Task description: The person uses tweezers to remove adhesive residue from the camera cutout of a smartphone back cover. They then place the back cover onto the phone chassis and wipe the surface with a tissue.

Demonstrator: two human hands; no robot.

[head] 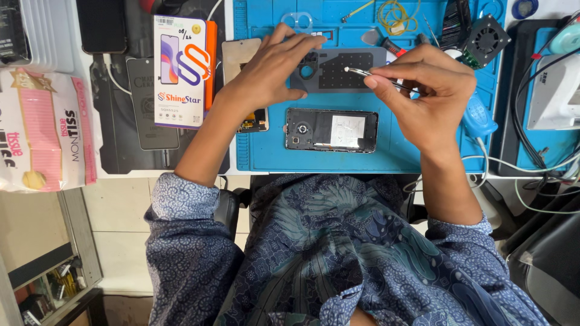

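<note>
Opened phone: opened phone (331,130) lay flat on the blue mat (272,154), nearest the person; back removed
Right hand: right hand (425,90) pinched tweezers (377,77), tips over the grey back cover (341,69)
Left hand: left hand (272,72) spread, fingertips pressing that cover's left end
Far edge: small fan (485,37) at right; yellow wire coil (396,15) beyond
Left: phone box (180,72) on the worktop

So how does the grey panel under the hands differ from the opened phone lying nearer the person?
The grey panel is pinned by the left hand and touched by the tweezers in the right hand; the opened phone lies untouched. The panel is matte grey with a dotted dark patch; the phone is black with a white rectangle inside. Both lie flat, lengthwise, on the blue mat.
</note>
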